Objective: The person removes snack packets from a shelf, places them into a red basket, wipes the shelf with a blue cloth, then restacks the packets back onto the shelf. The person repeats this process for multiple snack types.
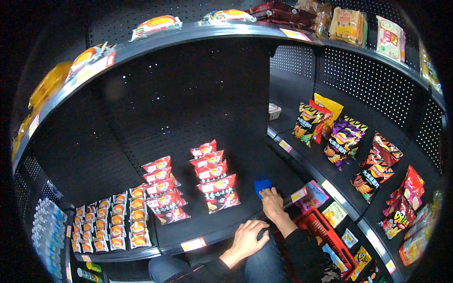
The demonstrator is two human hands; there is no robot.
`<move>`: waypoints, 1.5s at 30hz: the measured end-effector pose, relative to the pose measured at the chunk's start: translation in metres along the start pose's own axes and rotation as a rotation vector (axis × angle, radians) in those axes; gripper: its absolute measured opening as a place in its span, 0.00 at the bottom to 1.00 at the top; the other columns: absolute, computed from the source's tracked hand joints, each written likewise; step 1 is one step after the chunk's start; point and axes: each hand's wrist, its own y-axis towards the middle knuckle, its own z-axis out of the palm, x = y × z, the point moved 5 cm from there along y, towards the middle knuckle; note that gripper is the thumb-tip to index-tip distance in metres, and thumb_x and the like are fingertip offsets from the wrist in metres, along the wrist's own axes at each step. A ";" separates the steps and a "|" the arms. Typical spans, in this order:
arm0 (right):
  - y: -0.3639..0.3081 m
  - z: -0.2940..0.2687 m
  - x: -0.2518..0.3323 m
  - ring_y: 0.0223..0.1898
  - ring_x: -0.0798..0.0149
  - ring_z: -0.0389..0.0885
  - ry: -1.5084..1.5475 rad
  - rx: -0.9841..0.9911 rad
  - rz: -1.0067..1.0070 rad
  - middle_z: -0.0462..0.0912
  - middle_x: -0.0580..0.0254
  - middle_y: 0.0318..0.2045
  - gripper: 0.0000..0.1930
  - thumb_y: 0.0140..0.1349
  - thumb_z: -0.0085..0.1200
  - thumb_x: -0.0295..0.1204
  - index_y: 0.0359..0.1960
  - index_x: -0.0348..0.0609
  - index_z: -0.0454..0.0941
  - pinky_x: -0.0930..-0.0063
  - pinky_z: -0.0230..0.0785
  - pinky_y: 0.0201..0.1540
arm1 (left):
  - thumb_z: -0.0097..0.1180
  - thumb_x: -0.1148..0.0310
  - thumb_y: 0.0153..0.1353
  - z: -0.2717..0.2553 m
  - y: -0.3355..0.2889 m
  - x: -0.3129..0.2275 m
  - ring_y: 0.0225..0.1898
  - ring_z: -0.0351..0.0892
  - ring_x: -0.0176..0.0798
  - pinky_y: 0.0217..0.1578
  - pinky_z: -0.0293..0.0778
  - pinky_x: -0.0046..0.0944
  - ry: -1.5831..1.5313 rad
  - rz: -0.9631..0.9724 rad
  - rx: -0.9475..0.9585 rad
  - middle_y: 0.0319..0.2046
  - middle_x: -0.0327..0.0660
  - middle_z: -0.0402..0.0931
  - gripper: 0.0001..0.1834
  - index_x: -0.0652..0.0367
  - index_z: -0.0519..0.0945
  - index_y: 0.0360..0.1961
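My right hand (272, 205) reaches onto the lower black shelf (214, 228), its fingers pressed on a blue cloth (262, 185) that lies near the shelf's right end. Lower down, my left hand (246, 239) rests over my bent knee in jeans, fingers laid out and the thumb apart. To the left of the cloth stand two rows of red snack bags (218, 195), the nearer bags partly hiding those behind. Further left are several rows of small wrapped cakes (138, 225).
A red shopping basket (325, 240) with packets stands by my right arm. Chip bags (343, 139) line the right-hand shelf. Above, an upper shelf (198, 31) with wrapped breads curves across. Bottled water (48, 231) is at far left. Price tags run along the shelf edges.
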 end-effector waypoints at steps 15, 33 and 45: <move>-0.046 -0.090 -0.049 0.54 0.62 0.86 1.358 0.176 0.366 0.87 0.53 0.55 0.24 0.75 0.58 0.32 0.68 0.32 0.77 0.66 0.77 0.60 | 0.62 0.64 0.63 -0.019 -0.024 0.015 0.49 0.84 0.52 0.53 0.78 0.51 0.037 -0.125 -0.117 0.44 0.42 0.88 0.11 0.54 0.88 0.42; -0.146 -0.129 0.000 0.64 0.58 0.82 2.128 0.242 0.577 0.78 0.56 0.69 0.30 0.80 0.52 0.42 0.78 0.44 0.66 0.50 0.79 0.64 | 0.78 0.60 0.54 -0.041 -0.016 -0.082 0.64 0.75 0.54 0.65 0.74 0.51 0.004 0.184 -0.078 0.63 0.44 0.78 0.36 0.52 0.82 0.65; -0.173 -0.141 -0.001 0.57 0.64 0.83 1.691 0.384 0.438 0.79 0.56 0.65 0.39 0.70 0.69 0.35 0.78 0.41 0.64 0.67 0.81 0.56 | 0.66 0.61 0.68 -0.016 0.002 -0.066 0.55 0.80 0.49 0.59 0.71 0.47 -0.202 0.201 0.124 0.46 0.42 0.86 0.14 0.55 0.86 0.50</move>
